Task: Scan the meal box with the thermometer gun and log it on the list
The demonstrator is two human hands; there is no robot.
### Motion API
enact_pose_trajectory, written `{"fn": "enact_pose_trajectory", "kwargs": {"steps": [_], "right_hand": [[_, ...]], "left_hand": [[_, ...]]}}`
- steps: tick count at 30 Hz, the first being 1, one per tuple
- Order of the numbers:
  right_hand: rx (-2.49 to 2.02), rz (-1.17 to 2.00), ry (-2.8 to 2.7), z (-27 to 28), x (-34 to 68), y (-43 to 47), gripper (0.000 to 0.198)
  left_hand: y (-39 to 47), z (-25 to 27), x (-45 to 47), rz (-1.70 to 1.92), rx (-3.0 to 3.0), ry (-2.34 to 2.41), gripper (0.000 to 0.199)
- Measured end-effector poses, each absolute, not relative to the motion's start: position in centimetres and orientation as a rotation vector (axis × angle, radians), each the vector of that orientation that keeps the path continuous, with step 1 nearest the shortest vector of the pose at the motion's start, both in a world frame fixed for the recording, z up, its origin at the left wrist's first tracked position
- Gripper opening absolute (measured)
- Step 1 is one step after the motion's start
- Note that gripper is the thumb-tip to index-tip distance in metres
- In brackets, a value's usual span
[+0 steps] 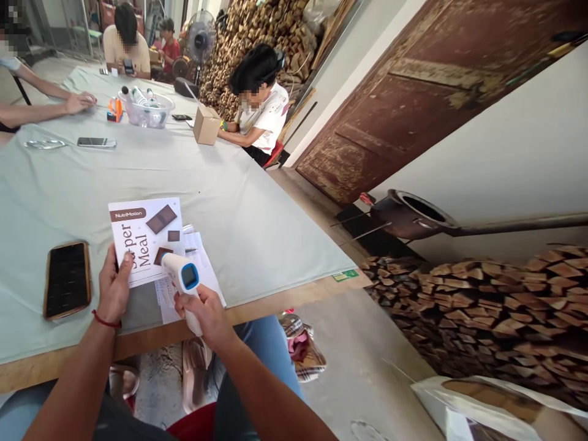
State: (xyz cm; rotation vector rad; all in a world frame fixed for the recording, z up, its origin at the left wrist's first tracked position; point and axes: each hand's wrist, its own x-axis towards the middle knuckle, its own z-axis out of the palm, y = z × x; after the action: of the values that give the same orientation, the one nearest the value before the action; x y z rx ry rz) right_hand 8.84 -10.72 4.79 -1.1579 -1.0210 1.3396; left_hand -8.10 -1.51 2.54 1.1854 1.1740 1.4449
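Note:
My left hand (116, 278) grips the lower left edge of a white box (133, 229) printed "NutriMotion" and "Meal", with brown chocolate pieces pictured on it. My thumb lies on its front face. In my right hand (204, 312) is a white and blue infrared thermometer (186, 272), its fingers wrapped round the handle. The thermometer's nose overlaps the box's lower right corner in view; whether they touch I cannot tell. Handwritten paper sheets (206, 266) lie on the table under and beside the box, partly covered. A black smartphone (67, 280) rests left of my left hand.
Across the cloth-covered table (275, 239) stand a clear basin (147, 116) of bottles, a cardboard box (206, 125) and another phone (96, 143). Several people sit around the far side. Stacked firewood (487, 312) and a dark pot (408, 214) are at right.

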Motion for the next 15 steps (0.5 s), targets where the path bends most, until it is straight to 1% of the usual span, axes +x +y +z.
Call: {"fn": "enact_pose_trajectory", "kwargs": {"steps": [3, 9, 15], "right_hand": [[-1.208, 1.373, -0.944, 4.4, 7.7, -10.1, 0.029], [-1.269, 1.35, -0.952, 3.3, 7.3, -9.6, 0.027], [-1.269, 1.347, -0.967, 3.2, 7.4, -9.6, 0.028]], "left_hand": [[-1.7, 2.7, -8.0, 1.406, 1.218, 1.203, 0.073], [-1.8, 3.4, -8.0, 1.382, 1.284, 1.212, 0.067], [-1.5, 3.4, -7.9, 1.409, 1.225, 1.268, 0.075]]}}
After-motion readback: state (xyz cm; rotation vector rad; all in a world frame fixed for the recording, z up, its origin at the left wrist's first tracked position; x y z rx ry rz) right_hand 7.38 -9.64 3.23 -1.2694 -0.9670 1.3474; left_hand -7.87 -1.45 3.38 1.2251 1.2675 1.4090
